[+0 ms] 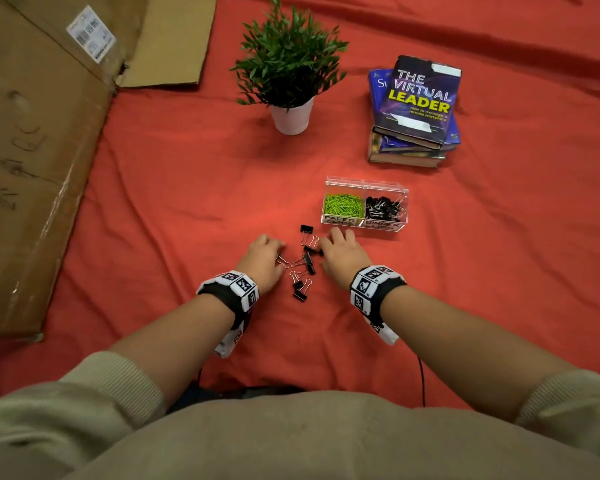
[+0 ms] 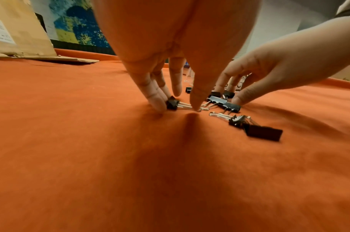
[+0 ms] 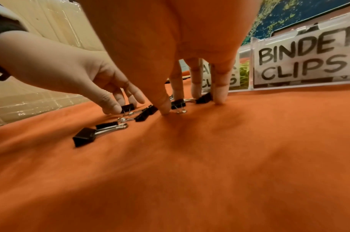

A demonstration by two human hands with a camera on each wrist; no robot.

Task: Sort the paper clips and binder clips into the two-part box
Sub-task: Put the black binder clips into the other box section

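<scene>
Several black binder clips lie loose on the red cloth between my hands. My left hand pinches one binder clip, fingers on its black body and thumb on its wire handles. My right hand has its thumb and fingers down around another binder clip, touching it on both sides. The clear two-part box stands just beyond my right hand. Its left part holds green paper clips and its right part holds black binder clips.
A potted plant stands at the back centre and a stack of books at the back right. A large flattened cardboard box covers the left side. Red cloth spreads all around the clips.
</scene>
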